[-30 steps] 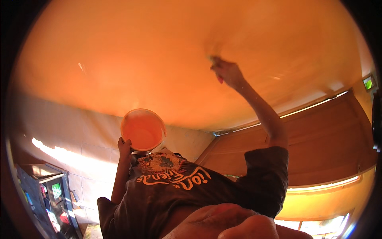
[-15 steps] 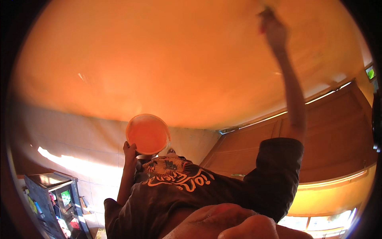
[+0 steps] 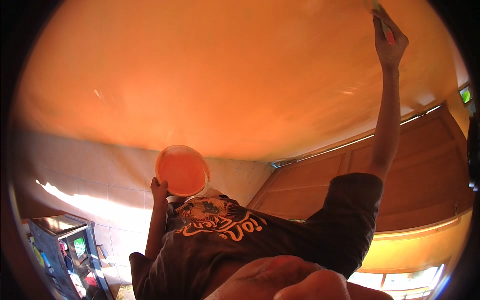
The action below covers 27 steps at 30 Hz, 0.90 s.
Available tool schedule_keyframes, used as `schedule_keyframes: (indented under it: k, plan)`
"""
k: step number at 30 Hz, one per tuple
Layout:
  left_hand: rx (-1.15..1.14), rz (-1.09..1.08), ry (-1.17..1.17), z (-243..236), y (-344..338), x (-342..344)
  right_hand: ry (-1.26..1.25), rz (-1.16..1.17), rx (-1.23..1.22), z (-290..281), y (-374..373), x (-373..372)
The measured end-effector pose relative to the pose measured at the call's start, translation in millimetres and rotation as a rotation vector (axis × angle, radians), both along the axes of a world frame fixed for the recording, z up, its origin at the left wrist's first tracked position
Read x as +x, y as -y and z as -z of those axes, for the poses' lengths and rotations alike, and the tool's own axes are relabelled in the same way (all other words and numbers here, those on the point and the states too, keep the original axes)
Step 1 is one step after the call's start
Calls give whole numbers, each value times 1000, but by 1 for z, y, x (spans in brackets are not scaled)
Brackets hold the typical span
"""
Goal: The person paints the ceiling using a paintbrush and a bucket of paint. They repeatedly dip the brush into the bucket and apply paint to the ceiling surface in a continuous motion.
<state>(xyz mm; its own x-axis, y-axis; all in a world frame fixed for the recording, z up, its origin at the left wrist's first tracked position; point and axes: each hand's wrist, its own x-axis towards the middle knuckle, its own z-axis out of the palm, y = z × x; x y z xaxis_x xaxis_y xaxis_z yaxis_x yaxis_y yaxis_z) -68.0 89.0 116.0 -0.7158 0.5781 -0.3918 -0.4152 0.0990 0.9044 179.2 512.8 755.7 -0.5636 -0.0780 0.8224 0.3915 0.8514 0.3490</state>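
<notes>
The left hand (image 3: pixel 159 192) is grasping the orange bucket (image 3: pixel 181 159) at its lower left edge; its fingers are closing on the rim, though how many are lying behind it I cannot tell. The bucket is hanging just in front of the dark shirt (image 3: pixel 295 240), and its round mouth is facing the camera. I suppose that this edge grip is leaving the mouth uncovered, and that holding it near the body is making the load easier to steady. What the bucket is containing, I cannot tell with certainty.

High above and well to the right of the bucket, the right hand (image 3: pixel 390 49) is pinching a small tool (image 3: pixel 389 36) between thumb and fingers. Its red end is showing inside the hand and a pale, blurred end is pointing up, away from the bucket. Probably this light hold is leaving the wrist free to turn. Whether the tip is touching the orange wall (image 3: pixel 225 85), I cannot tell.

The right forearm (image 3: pixel 391 110) is standing almost straight up, to the right of the bucket, while the left forearm (image 3: pixel 157 220) is rising from below the bucket, nearly upright and much lower.
</notes>
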Motion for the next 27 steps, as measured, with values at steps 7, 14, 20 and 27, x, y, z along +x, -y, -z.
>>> schedule_keyframes:
  k: [7, 14, 20, 27]
  plan:
    - [-98, -94, 112, -15, -5, 11, 132, 56, -884, 307, -49, -2]
    - [4, -209, 130, -12, 12, 59, 484, 68, -883, 323, -25, 46]
    - [-21, -253, 178, -3, 10, 85, -8, -34, -304, 97, -34, 67]
    - [39, -283, 158, -21, 18, 108, 405, 390, 91, 301, -61, 47]
